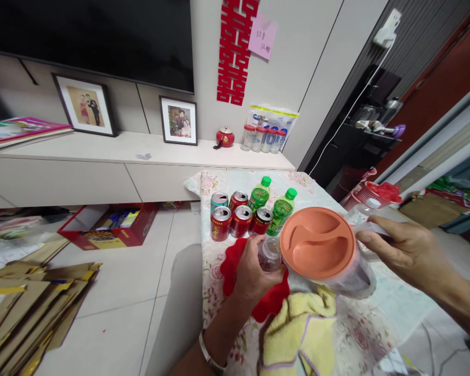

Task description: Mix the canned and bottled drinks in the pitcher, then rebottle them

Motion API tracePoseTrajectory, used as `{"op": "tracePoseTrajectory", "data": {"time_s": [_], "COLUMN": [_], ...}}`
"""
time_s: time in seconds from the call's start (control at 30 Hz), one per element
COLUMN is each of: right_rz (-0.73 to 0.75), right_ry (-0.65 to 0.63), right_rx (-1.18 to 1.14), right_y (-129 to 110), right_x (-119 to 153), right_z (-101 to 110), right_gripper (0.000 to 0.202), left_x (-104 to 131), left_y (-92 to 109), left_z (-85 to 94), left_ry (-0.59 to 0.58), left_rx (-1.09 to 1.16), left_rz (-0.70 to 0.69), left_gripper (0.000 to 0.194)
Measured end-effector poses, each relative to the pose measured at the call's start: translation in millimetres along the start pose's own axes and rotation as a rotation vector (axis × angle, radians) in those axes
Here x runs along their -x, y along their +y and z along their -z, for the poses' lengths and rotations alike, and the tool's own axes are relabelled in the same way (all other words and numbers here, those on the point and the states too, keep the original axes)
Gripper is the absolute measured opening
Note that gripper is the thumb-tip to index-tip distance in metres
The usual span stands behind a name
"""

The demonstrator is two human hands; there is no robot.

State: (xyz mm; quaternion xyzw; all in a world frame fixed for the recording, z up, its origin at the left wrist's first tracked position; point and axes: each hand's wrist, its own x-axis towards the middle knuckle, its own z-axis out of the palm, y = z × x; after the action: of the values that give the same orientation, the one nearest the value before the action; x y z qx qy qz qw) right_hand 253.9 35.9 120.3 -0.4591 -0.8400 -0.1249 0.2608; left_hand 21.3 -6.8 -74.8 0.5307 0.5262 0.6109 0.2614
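My right hand (405,250) is closed around the handle of a clear plastic pitcher (352,284) with an orange lid (317,244). The pitcher is tilted to the left, its lid edge close to a small clear bottle (271,251). Around that uncapped bottle my left hand (253,274) is wrapped, holding it over a red scalloped mat (232,266). Whether liquid is flowing between them I cannot tell. Behind the hands stand several drink cans (221,223) and two green-capped bottles (282,213). A yellow towel (301,329) lies in front of the pitcher.
A flowered cloth (219,183) covers the table. Another clear bottle (362,211) stands behind my right hand. Along the wall, a white cabinet (141,149) carries picture frames, a red pot (224,138) and red-lidded jars (258,140). Flattened cardboard (35,297) and a red box (109,230) occupy the floor at left.
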Motion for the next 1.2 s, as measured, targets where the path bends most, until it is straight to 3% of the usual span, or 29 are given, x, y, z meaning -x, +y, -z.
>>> {"op": "tracePoseTrajectory", "data": {"time_s": [0.1,0.53,0.97,1.2], "right_rz": [0.085,0.193,-0.007,0.069], "right_ry": [-0.001,0.022,-0.021,-0.002], "right_rx": [-0.002,0.039,-0.055,-0.023], "right_y": [0.8,-1.4,-7.1,-1.0], "right_x": [-0.2,-0.7,-3.0,-0.1], "right_z": [0.0,1.4,4.3,2.4], "right_gripper": [0.073,0.072,0.076,0.082], "left_x": [-0.2,0.1,0.0,0.4], "left_y": [-0.3,-1.9,-1.8,-2.1], "left_z": [0.2,-1.1,-0.8,0.0], "left_ry": [0.012,0.018,0.017,-0.009], "left_rx": [0.003,0.006,0.008,0.0], "left_rz": [0.001,-0.012,0.0,-0.01], "left_gripper": [0.067,0.067,0.068,0.068]}}
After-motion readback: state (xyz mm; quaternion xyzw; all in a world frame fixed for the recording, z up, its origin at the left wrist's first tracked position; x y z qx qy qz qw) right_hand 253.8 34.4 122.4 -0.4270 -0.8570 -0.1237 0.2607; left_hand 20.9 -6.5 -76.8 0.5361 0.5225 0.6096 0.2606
